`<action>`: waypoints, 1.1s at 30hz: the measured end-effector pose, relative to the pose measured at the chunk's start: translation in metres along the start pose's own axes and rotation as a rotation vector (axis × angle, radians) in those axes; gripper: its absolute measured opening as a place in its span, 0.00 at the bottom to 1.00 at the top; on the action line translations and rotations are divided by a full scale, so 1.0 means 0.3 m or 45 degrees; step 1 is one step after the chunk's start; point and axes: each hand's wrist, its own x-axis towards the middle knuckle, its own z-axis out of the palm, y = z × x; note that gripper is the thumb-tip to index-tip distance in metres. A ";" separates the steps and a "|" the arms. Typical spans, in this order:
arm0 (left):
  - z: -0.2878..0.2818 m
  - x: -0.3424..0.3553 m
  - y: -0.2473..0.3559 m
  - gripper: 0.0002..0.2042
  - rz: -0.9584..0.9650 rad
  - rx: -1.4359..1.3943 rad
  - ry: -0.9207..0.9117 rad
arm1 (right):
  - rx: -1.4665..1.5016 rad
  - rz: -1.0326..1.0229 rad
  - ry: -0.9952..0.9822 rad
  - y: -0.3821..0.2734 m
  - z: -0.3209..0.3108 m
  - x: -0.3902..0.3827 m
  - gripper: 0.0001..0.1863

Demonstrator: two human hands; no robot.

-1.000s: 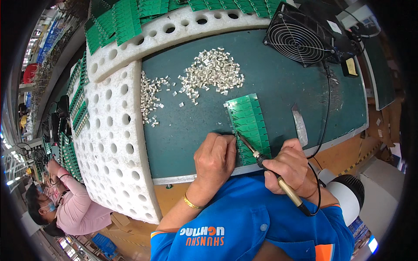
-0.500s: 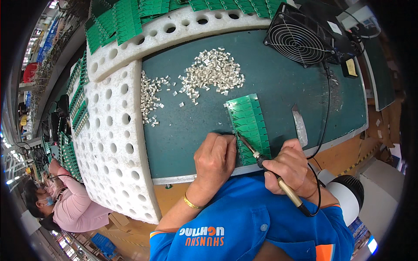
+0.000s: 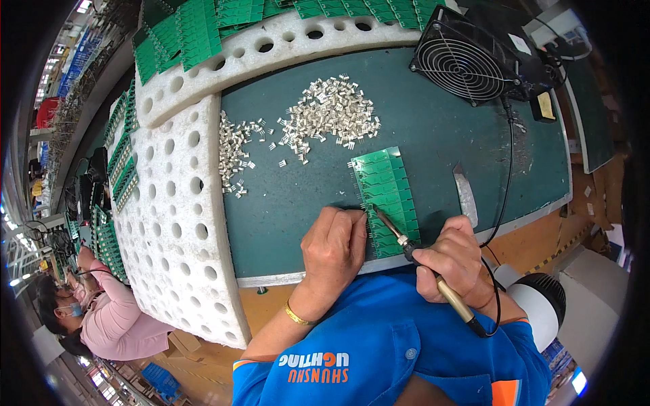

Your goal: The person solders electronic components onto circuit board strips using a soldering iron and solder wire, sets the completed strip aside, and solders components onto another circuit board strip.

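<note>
A green circuit board panel [image 3: 389, 177] lies on the table in front of me, with a row of thin pins along its left edge. My right hand [image 3: 455, 260] is closed round the handle of a soldering iron [image 3: 455, 299], whose tip points at the panel's left side. Beside that edge, my left hand [image 3: 332, 247] has its fingers pinched together close to the iron's tip. What they hold, if anything, is hidden. Beyond the panel, small white pin connectors [image 3: 332, 111] are heaped, with a looser scatter of them [image 3: 233, 145] to the left.
A black fan [image 3: 462, 66] stands at the back right, its cable running down beside my right hand. White foam boards with holes [image 3: 179, 230] flank the left and back; more green panels [image 3: 196, 34] rest there. A silvery strip [image 3: 465, 196] lies right. A co-worker [image 3: 118, 318] sits left.
My right hand and the soldering iron have shifted slightly to the right. The left hand remains almost still beside the panel.
</note>
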 end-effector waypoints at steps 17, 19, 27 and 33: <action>-0.039 -0.036 -0.005 0.04 -0.139 -0.035 0.054 | 0.048 0.006 0.045 0.005 -0.001 -0.007 0.13; -0.053 -0.030 0.001 0.02 -0.222 -0.121 0.007 | 0.052 0.029 0.056 0.003 -0.004 -0.006 0.12; -0.052 -0.041 0.017 0.04 -0.148 -0.096 0.006 | 0.078 0.026 0.062 0.004 -0.002 -0.017 0.12; -0.043 -0.049 0.033 0.05 -0.171 -0.052 -0.017 | 0.091 0.027 0.064 0.005 -0.004 -0.022 0.12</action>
